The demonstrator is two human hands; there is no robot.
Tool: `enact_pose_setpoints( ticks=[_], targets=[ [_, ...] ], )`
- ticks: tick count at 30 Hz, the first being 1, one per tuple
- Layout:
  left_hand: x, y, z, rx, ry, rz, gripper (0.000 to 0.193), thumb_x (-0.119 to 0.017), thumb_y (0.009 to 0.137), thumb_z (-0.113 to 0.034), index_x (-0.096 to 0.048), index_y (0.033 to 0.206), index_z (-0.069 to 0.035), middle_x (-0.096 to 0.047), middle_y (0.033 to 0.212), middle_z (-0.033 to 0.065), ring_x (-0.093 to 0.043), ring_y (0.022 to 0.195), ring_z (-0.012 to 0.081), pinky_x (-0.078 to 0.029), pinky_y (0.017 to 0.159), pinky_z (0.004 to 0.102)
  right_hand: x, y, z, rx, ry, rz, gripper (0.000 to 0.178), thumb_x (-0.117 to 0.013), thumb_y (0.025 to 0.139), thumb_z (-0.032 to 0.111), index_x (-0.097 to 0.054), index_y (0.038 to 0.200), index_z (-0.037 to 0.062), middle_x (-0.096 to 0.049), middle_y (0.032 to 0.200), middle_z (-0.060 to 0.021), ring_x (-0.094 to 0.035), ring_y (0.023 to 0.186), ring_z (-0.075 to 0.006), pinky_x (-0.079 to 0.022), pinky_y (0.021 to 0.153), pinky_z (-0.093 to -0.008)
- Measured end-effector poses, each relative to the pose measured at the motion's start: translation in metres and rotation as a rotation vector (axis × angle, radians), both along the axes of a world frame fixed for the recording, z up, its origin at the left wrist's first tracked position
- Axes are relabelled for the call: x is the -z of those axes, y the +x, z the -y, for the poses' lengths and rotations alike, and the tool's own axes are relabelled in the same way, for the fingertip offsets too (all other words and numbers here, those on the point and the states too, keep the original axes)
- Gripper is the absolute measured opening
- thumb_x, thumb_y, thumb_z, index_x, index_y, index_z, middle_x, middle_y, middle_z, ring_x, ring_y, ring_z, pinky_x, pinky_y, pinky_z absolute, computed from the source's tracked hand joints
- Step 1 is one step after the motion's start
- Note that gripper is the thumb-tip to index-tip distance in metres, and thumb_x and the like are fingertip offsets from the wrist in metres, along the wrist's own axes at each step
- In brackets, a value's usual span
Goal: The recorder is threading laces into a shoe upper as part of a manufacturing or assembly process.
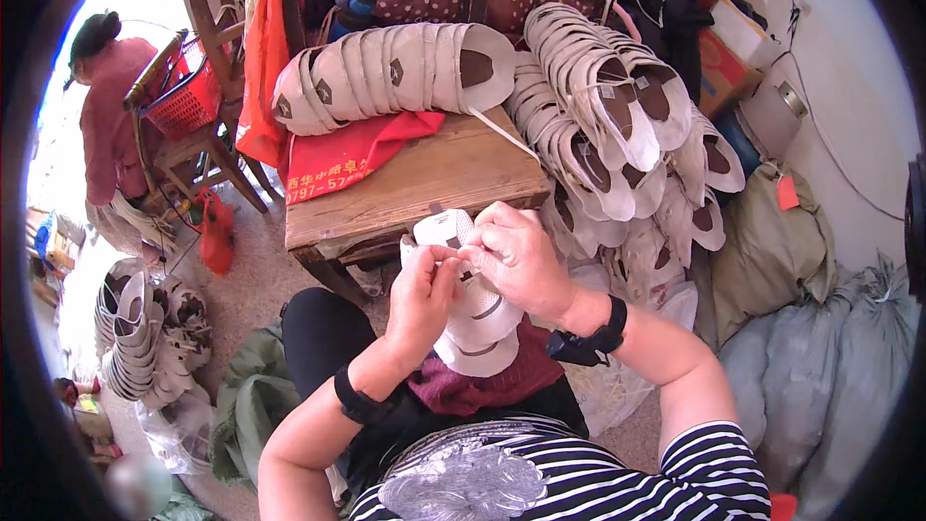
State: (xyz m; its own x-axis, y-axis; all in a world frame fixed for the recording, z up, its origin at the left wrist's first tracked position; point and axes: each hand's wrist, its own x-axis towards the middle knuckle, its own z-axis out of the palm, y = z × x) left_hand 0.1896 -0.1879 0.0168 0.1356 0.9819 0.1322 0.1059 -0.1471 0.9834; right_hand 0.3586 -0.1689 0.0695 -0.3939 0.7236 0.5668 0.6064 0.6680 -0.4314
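Some of the white shoe pieces (471, 326) over the maroon cloth (465, 396) hide behind the left hand (422, 294) and right hand (528, 262), both pinched closed on them, exact grip unclear. The pieces curve, dark-slitted.

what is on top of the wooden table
Nested shoe uppers, a red cloth partly beneath them, and a white strip. The tabletop directly under these is covered.
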Motion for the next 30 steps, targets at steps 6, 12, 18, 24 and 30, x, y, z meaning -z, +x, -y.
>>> enact_pose_setpoints(
  ticks=[6, 12, 18, 24, 30],
  targets=[
    [0.001, 0.007, -0.004, -0.071, 0.006, 0.063, 0.010, -0.057, 0.097, -0.009, -0.058, 0.093, 0.000, -0.059, 0.079, 0.0047, -0.058, 0.064, 0.0096, -0.047, 0.058, 0.0250, 0.003, -0.007, 0.013, -0.066, -0.719, -0.665, 0.010, -0.061, 0.095, 0.007, -0.065, 0.091, -0.0011, -0.058, 0.086, -0.0006, -0.062, 0.070, -0.0078, -0.051, 0.061, -0.0239],
    [0.000, 0.003, -0.010, -0.077, -0.059, 0.101, 0.013, -0.055, 0.099, -0.011, -0.056, 0.095, 0.001, -0.061, 0.077, 0.0017, -0.056, 0.067, 0.0066, -0.048, 0.062, 0.0217, 0.025, -0.004, -0.001, -0.119, -0.976, -0.674, 0.009, -0.062, 0.093, 0.003, -0.065, 0.100, -0.0021, -0.066, 0.095, -0.0042, -0.067, 0.088, -0.0113, -0.056, 0.078, -0.0262],
    [-0.004, -0.004, -0.003, -0.070, -0.105, 0.135, 0.014, -0.054, 0.100, -0.011, -0.056, 0.100, 0.002, -0.065, 0.084, 0.0059, -0.064, 0.073, 0.0111, -0.053, 0.068, 0.0241, 0.037, -0.007, -0.002, -0.088, -0.781, -0.441, 0.012, -0.063, 0.092, 0.001, -0.064, 0.104, -0.0019, -0.065, 0.097, -0.0043, -0.065, 0.089, -0.0112, -0.054, 0.081, -0.0267],
    [-0.007, -0.029, -0.014, 0.002, -0.219, 0.396, 0.019, -0.049, 0.102, -0.013, -0.054, 0.112, 0.002, -0.066, 0.091, 0.0084, -0.066, 0.073, 0.0123, -0.054, 0.067, 0.0248, 0.014, -0.013, -0.004, -0.109, -0.770, -0.529, 0.008, -0.061, 0.092, 0.002, -0.062, 0.100, -0.0011, -0.062, 0.088, -0.0041, -0.064, 0.078, -0.0103, -0.054, 0.073, -0.0265],
    [-0.023, -0.051, -0.030, 0.225, -0.255, 0.219, 0.040, -0.042, 0.105, -0.032, -0.058, 0.127, -0.002, -0.066, 0.089, 0.0019, -0.061, 0.072, 0.0061, -0.047, 0.068, 0.0217, -0.157, -0.021, -0.020, -0.426, -0.608, -0.938, 0.009, -0.055, 0.095, 0.009, -0.058, 0.092, 0.0013, -0.060, 0.089, -0.0079, -0.063, 0.074, -0.0149, -0.053, 0.075, -0.0294]
  ],
)
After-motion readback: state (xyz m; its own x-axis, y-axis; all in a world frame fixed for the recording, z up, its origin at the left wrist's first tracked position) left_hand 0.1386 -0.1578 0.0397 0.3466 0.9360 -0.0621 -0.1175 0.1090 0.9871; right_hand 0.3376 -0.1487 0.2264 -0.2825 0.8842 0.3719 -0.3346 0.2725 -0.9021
